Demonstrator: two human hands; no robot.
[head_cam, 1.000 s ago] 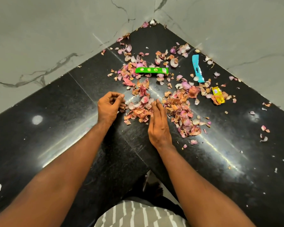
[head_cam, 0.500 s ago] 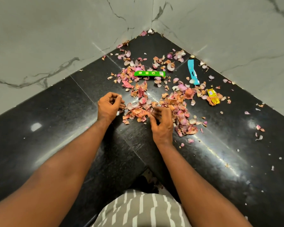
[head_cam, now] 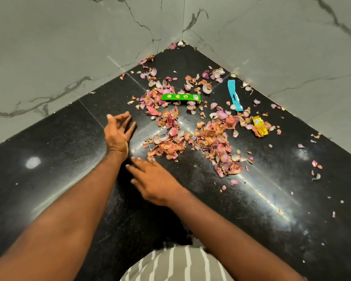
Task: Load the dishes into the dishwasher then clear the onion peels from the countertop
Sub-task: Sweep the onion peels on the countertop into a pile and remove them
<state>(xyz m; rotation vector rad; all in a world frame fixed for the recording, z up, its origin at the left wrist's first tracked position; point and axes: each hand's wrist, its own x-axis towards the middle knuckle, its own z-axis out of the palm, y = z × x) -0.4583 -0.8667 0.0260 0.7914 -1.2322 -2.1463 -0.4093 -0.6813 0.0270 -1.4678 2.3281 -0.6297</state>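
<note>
Both hands are empty, left hand (head_cam: 119, 132) loosely curled, right hand (head_cam: 154, 180) flat-fingered, just beside the papery pink-orange onion peels (head_cam: 193, 136) on the glossy black stone worktop (head_cam: 59, 151); green wrapper (head_cam: 180, 97) print unreadable.

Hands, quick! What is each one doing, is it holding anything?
Left hand: open, fingers loosely curled, holding nothing, beside the onion peels.
Right hand: open, fingers stretched out over the countertop, holding nothing.

Two bare forearms, no sleeves, left hand (head_cam: 118, 132) and right hand (head_cam: 156, 181) without rings or watch, grey garment (head_cam: 176, 264) with white vertical stripes, bottom centre of frame
</note>
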